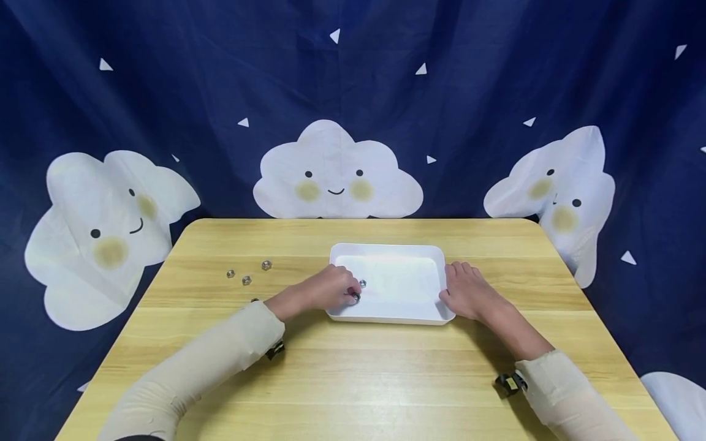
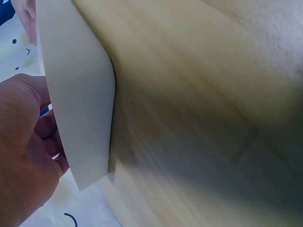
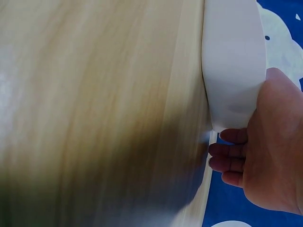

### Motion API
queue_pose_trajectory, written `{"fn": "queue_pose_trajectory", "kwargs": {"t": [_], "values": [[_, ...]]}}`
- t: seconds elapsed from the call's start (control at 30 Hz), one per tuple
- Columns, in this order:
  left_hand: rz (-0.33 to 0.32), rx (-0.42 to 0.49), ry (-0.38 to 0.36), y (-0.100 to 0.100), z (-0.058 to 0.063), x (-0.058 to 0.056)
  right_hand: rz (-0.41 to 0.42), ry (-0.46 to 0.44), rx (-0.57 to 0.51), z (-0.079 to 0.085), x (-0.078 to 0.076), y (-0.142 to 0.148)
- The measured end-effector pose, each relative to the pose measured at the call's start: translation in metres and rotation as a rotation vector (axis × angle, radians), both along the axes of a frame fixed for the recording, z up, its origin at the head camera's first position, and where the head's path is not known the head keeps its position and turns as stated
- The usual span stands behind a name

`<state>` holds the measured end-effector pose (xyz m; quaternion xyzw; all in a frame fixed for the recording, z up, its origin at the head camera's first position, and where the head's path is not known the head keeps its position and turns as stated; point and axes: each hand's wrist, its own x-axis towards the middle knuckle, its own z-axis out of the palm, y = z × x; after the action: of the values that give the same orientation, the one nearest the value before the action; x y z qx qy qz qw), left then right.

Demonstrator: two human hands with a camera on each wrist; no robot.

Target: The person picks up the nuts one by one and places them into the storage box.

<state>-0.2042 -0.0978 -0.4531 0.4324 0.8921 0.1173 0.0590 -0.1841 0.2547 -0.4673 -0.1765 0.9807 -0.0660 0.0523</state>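
Note:
A white rectangular tray (image 1: 394,318) lies on the table. My left hand (image 1: 333,288) reaches over its left end, fingers down inside, pinching a small metal nut (image 1: 356,298) close over the tray floor. Just beyond those fingertips another nut (image 1: 362,283) lies in the tray. In the left wrist view the tray's outer wall (image 2: 80,90) hides the fingertips of the left hand (image 2: 21,137). My right hand (image 1: 469,290) grips the tray's right end, and in the right wrist view its thumb is over the rim with the fingers (image 3: 229,150) along the outside.
Several loose nuts (image 1: 246,280) are scattered on the wooden table (image 1: 353,380) left of the tray, one partly hidden behind the left forearm. A dark blue curtain (image 1: 353,73) with smiling clouds hangs behind the table's far edge.

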Motion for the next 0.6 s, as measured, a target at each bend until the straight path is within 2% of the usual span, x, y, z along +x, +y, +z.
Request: {"fn": "queue_pose_trajectory", "kwargs": {"t": [0.27,0.6], "values": [[0.023,-0.043,-0.05,0.0027,0.002,0.004,0.006,-0.013,0.005,0.0007,-0.0001,-0.0003],[0.048,-0.038,-0.104,0.0043,-0.0018,0.0007,0.004,0.004,0.006,0.0031,0.0012,0.0]]}}
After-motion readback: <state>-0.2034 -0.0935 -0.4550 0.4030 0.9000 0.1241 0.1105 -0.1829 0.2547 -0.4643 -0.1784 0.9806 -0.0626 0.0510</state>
